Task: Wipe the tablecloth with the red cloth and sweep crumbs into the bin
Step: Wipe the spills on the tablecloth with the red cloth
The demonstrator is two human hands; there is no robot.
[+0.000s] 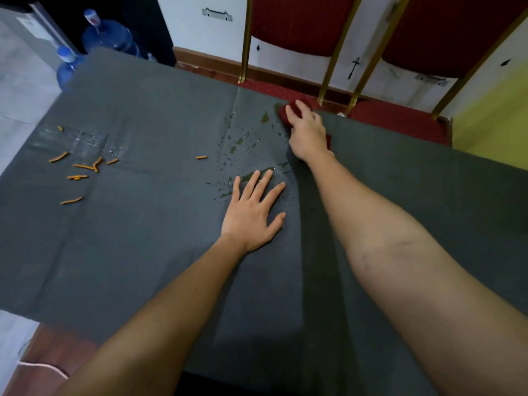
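Note:
A dark grey tablecloth (pixel 143 238) covers the table. My right hand (pixel 307 132) presses flat on the red cloth (pixel 283 111) near the far edge, fingers straight over it; most of the cloth is hidden under the hand. My left hand (pixel 253 212) lies flat with spread fingers on the tablecloth, at the near end of a wet greenish spill (pixel 243 141) that runs between the two hands. Several orange crumb sticks (pixel 83 167) lie scattered on the left part of the cloth, and one lone stick (pixel 201 157) sits closer to the spill. No bin is in view.
Two red chairs with gold frames (pixel 328 52) stand just beyond the far table edge. Blue water bottles (pixel 108 35) stand on the floor at the far left. A shiny wet patch (pixel 74 138) marks the cloth near the crumbs. A white cord (pixel 45 367) lies on the floor, lower left.

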